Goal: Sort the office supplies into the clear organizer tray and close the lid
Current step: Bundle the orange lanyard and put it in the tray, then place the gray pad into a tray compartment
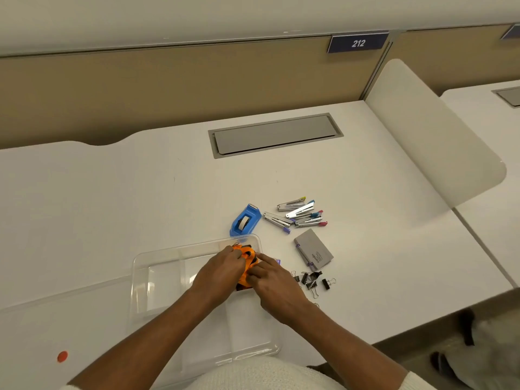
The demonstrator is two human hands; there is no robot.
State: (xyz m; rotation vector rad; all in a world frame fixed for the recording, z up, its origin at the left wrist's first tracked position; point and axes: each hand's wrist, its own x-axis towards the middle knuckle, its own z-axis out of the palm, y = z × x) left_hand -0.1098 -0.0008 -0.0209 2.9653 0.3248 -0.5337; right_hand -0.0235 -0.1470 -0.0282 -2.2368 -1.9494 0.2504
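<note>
A clear organizer tray (pixel 157 280) with dividers lies on the white desk in front of me. Over its far right compartment, my left hand (pixel 218 273) and my right hand (pixel 274 285) both grip a bunch of orange and black items (pixel 247 256); what they are exactly I cannot tell. Just beyond the tray stands a blue tape dispenser (pixel 244 220). Several small staplers (pixel 298 213) lie to its right. A grey notepad stack (pixel 313 249) and several black binder clips (pixel 313 278) sit right of the tray.
A clear lid (pixel 42 319) lies flat to the left of the tray. An orange dot (pixel 62 356) marks the desk near the front left. A grey cable hatch (pixel 274 135) is set into the desk's back. A rounded divider panel (pixel 433 130) stands at right.
</note>
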